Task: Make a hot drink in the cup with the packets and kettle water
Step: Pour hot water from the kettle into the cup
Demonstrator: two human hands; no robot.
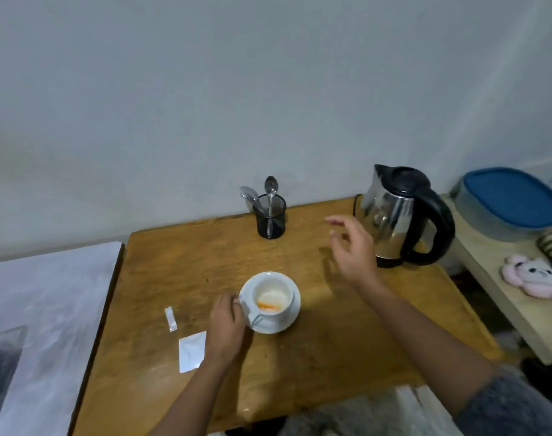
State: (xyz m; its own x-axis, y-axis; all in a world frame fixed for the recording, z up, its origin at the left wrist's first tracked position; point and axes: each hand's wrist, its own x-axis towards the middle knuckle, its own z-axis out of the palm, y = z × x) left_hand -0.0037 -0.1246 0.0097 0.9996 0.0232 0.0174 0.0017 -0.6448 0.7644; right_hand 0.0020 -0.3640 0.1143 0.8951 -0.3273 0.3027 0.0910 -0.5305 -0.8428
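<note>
Worn, scuffed wood makes up the table (180, 265), set against a plain pale wall. Near its middle sits the white glazed cup (272, 298) on a round white saucer (292, 313), with pale powder and an orange streak at the bottom. The left hand (226, 325) rests at the cup's 9 o'clock, fingers curled against the saucer's rim beside the handle. At 8 o'clock lie two flat white packets, one narrow stick (171, 319) and one square sachet (191, 350); no print is legible. The right hand (353, 250) hovers at 2 o'clock, fingers spread and holding nothing. Beyond it stands the shiny steel kettle (391, 215) with black lid and handle. At 12 o'clock, a black mesh holder (271, 220) contains metal spoons (271, 187).
</note>
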